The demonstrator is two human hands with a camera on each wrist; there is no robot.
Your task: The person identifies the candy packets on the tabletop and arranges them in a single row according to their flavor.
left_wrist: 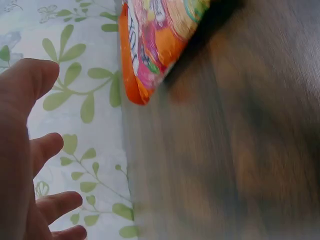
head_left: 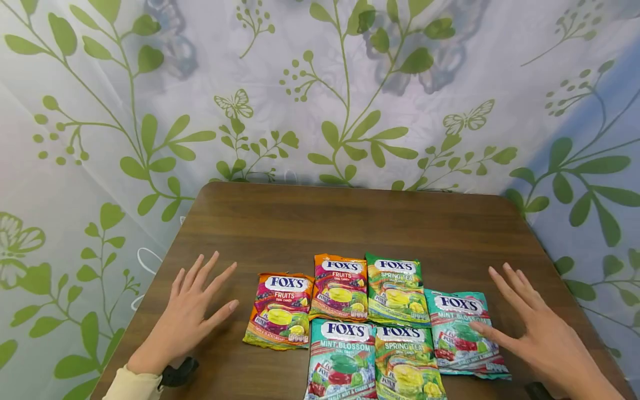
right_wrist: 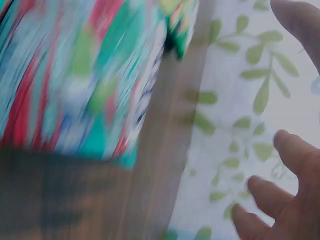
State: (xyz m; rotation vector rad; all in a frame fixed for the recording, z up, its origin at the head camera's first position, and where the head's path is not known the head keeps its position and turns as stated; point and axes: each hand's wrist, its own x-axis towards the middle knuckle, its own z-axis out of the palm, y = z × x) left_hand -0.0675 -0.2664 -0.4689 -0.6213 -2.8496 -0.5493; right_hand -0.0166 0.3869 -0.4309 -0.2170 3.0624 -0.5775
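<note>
Several candy bags lie face up on the brown table. An orange Fruits bag (head_left: 280, 311) is leftmost, with a second Fruits bag (head_left: 341, 288) beside it. Right of that comes a green Spring Tea bag (head_left: 398, 290). Below them lie a teal Mint Blossom bag (head_left: 342, 358) and another Spring Tea bag (head_left: 407, 364), both cut off by the frame's bottom. A second Mint Blossom bag (head_left: 465, 333) is at the far right. My left hand (head_left: 187, 314), fingers spread, is left of the bags, holding nothing. Spread likewise, my right hand (head_left: 540, 328) has its thumb over the right Mint Blossom bag's edge; contact cannot be told.
The wooden table (head_left: 350, 222) has rounded back corners. Behind and around it hangs a pale curtain (head_left: 280, 50) with green leaves and butterflies. A white cord (head_left: 142, 255) loops at the table's left edge. Dark straps (head_left: 180, 372) sit on my wrists.
</note>
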